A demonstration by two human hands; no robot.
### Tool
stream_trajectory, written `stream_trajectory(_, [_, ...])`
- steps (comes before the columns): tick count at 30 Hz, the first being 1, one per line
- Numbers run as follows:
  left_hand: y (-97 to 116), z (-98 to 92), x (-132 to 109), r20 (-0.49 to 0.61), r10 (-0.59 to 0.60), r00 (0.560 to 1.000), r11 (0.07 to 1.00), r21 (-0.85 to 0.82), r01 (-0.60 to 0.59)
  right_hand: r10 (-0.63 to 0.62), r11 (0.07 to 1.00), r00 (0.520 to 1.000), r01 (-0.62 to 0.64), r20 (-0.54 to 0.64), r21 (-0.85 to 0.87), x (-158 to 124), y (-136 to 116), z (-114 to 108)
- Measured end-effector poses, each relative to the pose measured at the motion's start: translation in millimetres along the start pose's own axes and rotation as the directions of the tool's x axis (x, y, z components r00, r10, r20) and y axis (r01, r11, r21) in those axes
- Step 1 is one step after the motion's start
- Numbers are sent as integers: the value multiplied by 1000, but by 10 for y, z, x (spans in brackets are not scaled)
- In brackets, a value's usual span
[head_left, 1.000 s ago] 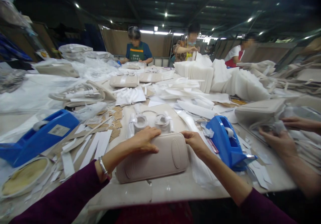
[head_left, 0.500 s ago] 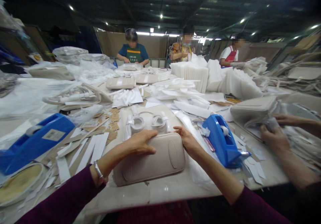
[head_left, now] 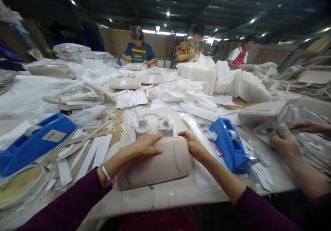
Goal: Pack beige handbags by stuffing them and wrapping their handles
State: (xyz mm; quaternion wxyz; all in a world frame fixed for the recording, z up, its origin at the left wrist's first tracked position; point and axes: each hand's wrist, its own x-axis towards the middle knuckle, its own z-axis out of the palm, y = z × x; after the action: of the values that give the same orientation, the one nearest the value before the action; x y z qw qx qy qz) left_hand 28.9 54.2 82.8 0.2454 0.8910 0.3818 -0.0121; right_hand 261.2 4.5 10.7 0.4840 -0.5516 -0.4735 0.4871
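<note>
A pale beige handbag (head_left: 157, 165) lies at the table's front edge, its flat stitched panel with two oval patches towards me. My left hand (head_left: 146, 144) grips its upper left edge, thumb on the panel and fingers over the far side. At the top right corner my right hand (head_left: 192, 144) holds the bag, with fingertips partly hidden behind it. Just beyond lie coiled, wrapped straps (head_left: 142, 126), seemingly the bag's own; how they join it is hidden.
Blue tape dispensers stand left (head_left: 41, 138) and right (head_left: 230, 144). Paper strips (head_left: 90, 155) litter the left side. A co-worker's hands (head_left: 287, 141) handle another beige bag (head_left: 263, 113) on the right. White foam sheets (head_left: 199, 76) stand farther back, before several people across the table.
My hands and the handbag stay almost in place; my left thumb has shifted slightly up. The co-worker's hands on the right have moved a little.
</note>
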Motion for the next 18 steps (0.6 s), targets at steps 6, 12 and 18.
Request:
stream_trajectory(6, [-169, 251, 114, -116, 8, 993, 1000, 29, -4, -606, 625, 795, 454, -28, -635, -333, -329, 453])
stream_trajectory(12, [-329, 527, 166, -282, 42, 958, 997, 76, -22, -598, 614, 801, 476, 22, -630, -276, -167, 1115])
stream_trajectory(18, [-325, 562, 104, -465, 93, 880, 995, 11, -99, -601, 472, 795, 439, 85, -764, -178, 44, 1141])
